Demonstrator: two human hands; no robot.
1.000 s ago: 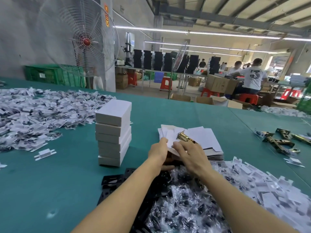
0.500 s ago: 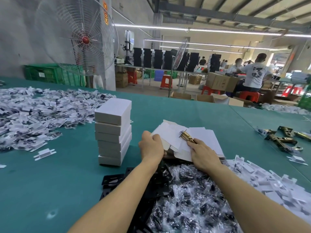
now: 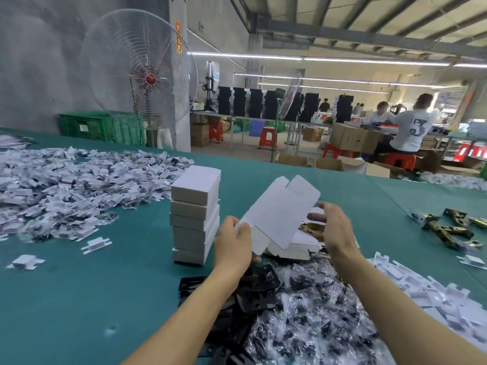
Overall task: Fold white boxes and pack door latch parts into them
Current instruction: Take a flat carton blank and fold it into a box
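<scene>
A flat unfolded white box blank point(image 3: 279, 212) is lifted off the pile of blanks point(image 3: 292, 250), tilted up. My left hand point(image 3: 233, 242) pinches its lower left corner. At the blank's right edge my right hand point(image 3: 334, 230) hovers with fingers spread and nothing in it. A brass latch part point(image 3: 312, 229) lies on the pile of blanks, just under that hand. A stack of several folded white boxes point(image 3: 195, 214) stands to the left of my hands.
Bagged screws point(image 3: 311, 322) and black plates point(image 3: 258, 293) lie near me on the green table point(image 3: 79, 299). White plastic inserts point(image 3: 427, 293) are heaped at right, more brass latches point(image 3: 448, 227) farther right, a big heap of bagged parts point(image 3: 66, 185) at left.
My left hand lifted one blank off the pile and tilted it up. My right hand let go of the brass latch, which now rests on the pile, and moved to the blank's right edge.
</scene>
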